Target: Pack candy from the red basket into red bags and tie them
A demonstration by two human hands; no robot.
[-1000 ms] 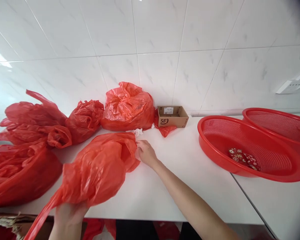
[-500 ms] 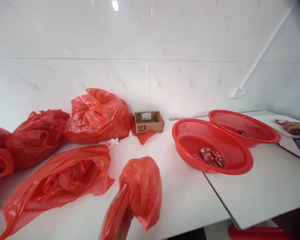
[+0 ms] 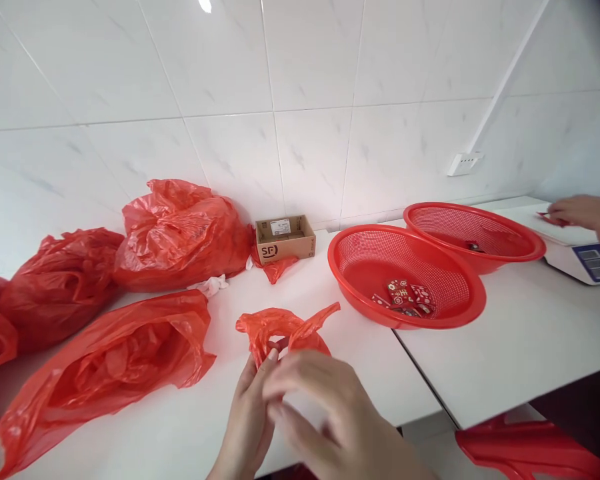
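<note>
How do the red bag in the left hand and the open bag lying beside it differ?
The held bag is bunched up and looks smaller; the lying bag is spread out long. The held bag is in the left hand; the lying bag rests on the table. Both are red plastic.

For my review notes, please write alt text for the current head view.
Two bare hands, left and right, work at a small red plastic bag above a white table. Larger red bags lie to the left; an open cardboard box and two red baskets stand beyond and to the right.
</note>
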